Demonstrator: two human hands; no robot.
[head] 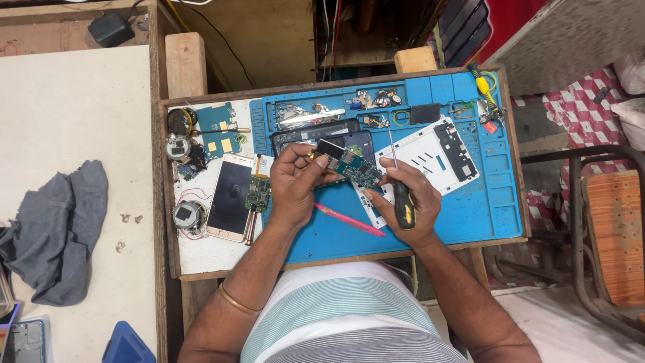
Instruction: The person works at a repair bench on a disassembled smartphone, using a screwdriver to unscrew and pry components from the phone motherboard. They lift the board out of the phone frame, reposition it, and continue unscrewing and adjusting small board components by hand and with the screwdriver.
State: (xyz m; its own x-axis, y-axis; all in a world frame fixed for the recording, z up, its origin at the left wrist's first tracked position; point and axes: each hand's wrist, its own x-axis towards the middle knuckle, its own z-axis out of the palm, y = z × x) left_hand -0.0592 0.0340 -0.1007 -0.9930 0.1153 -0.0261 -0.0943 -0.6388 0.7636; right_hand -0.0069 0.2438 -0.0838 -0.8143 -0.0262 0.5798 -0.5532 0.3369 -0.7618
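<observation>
Striped shirt fills the bottom of the view, closest of all, with both forearms reaching up from it to the bench; a thin bangle sits on the left forearm; up at the work, the left hand is curled closed around one end of a green circuit board, thumb and fingertips pinching it; the board hangs tilted just above the blue work mat, over a dark phone body that lies flat on the mat; the right hand is wrapped tight round a screwdriver with a black and yellow handle, its thin shaft pointing up past the board's right end; the right thumb touches the board's lower edge; a pink pry tool lies on the mat between the two wrists; a white phone frame lies just right of the board, partly under the right hand; left of the mat, a gold-rimmed phone lies face up, dark screen showing, with a small green board just beside it; small screws and metal parts sit in the mat's top trays; far left, on a pale surface, a grey cloth lies crumpled, well apart from the hands.
</observation>
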